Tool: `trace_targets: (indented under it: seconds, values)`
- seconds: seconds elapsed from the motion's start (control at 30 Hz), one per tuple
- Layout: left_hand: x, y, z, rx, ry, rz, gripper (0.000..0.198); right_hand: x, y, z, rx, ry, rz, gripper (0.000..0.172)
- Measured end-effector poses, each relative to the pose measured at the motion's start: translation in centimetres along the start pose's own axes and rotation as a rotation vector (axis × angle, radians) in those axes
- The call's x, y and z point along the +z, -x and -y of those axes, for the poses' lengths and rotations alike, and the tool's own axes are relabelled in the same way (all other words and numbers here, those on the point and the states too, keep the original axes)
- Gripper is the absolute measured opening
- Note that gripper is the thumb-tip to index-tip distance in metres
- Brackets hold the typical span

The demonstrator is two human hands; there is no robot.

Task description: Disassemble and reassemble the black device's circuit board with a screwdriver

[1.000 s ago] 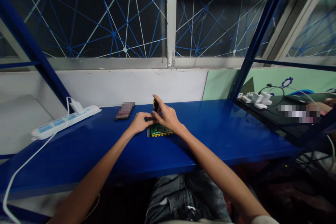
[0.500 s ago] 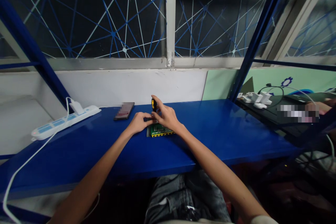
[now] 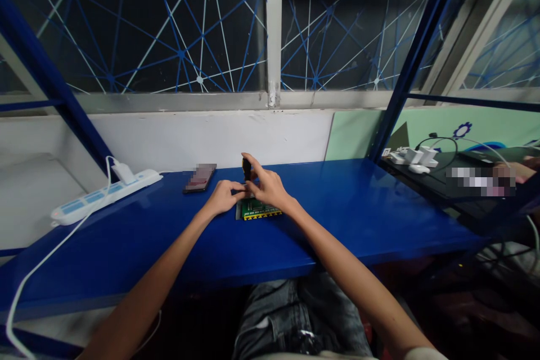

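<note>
A green circuit board [image 3: 258, 208] with a yellow row of terminals along its near edge lies on the blue table. Above its far left part, a screwdriver [image 3: 246, 171] with a black and yellow handle stands upright. My right hand [image 3: 268, 184] is closed around the handle, its index finger reaching up to the top. From the left, my left hand [image 3: 223, 197] comes in with thumb and fingers pinched close to the screwdriver's lower end. What those fingertips hold, if anything, is hidden, and so is the screwdriver's tip.
A phone [image 3: 199, 178] lies left of my hands on the blue table [image 3: 346, 208]. Farther left is a white power strip [image 3: 105, 197] with a plug and cable. White chargers [image 3: 415, 158] and another person's hand [image 3: 517, 170] are at a dark table on the right.
The screwdriver handle has turned in my right hand: less yellow and more black faces me. Both hands stay in nearly the same place over the circuit board.
</note>
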State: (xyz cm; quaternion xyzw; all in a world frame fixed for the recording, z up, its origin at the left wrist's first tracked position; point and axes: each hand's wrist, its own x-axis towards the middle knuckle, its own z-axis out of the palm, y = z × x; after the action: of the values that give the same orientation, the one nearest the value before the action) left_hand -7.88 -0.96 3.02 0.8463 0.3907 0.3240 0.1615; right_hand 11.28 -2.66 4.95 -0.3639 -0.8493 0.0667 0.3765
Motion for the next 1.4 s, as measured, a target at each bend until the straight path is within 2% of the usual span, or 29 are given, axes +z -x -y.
trace_targets:
  seconds: [0.2, 0.47, 0.8, 0.97, 1.07, 1.13, 1.2, 1.3, 1.4]
  values:
    - [0.0, 0.1, -0.1, -0.016, -0.003, 0.012, 0.020, 0.2, 0.0, 0.0, 0.009, -0.002, -0.036, 0.072]
    - [0.0, 0.0, -0.3, -0.010, -0.004, 0.022, 0.024, 0.5, 0.1, 0.2, 0.022, -0.005, -0.032, 0.077]
    - [0.4, 0.1, -0.4, -0.001, -0.037, -0.021, 0.022, 0.6, -0.3, -1.2, 0.120, -0.094, -0.072, 0.084]
    - [0.6, 0.1, 0.4, 0.035, -0.124, -0.018, 0.021, -1.4, -0.5, -3.4, 0.264, -0.096, -0.202, 0.084]
    - [0.8, 0.2, 0.8, 0.071, -0.234, 0.026, 0.018, -3.1, -0.2, -5.8, 0.375, -0.099, -0.298, 0.088]
    - [0.8, 0.3, 0.8, 0.080, -0.294, 0.053, 0.017, -4.2, 0.3, -7.7, 0.445, -0.085, -0.319, 0.088]
    - [0.9, 0.4, 0.7, 0.070, -0.335, 0.066, 0.016, -5.0, 1.1, -9.8, 0.489, -0.086, -0.265, 0.081]
    - [0.9, 0.4, 0.6, 0.049, -0.367, 0.080, 0.016, -5.8, 2.3, -12.2, 0.562, -0.072, -0.113, 0.073]
    - [1.0, 0.4, 0.6, 0.042, -0.390, 0.109, 0.017, -5.9, 3.2, -13.4, 0.599, 0.061, 0.043, 0.067]
